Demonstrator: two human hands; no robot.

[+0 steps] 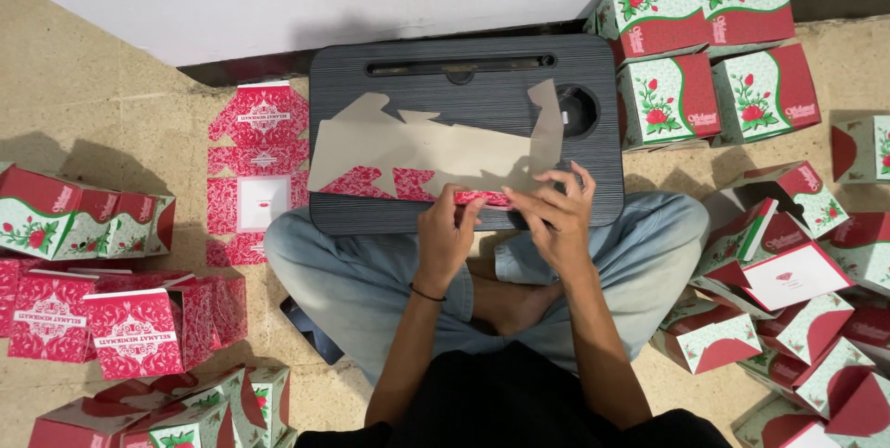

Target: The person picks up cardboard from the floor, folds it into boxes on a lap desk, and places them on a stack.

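A flat unfolded cardboard box blank [436, 147] lies plain brown side up on a small dark lap table [464, 73]. Its near flaps are folded over and show red and white print. My left hand [445, 230] and my right hand [554, 212] both pinch the folded red edge of the blank at the table's near edge, thumbs and fingers pressed on it. I sit cross-legged in blue jeans behind the table.
Folded red, white and green boxes with rose prints are stacked at the right [705, 59] and lie in a heap lower right [797, 300]. More boxes lie at the left [83, 226]. Flat red blanks [260, 165] rest on the floor left of the table. A phone [311, 328] sits by my left knee.
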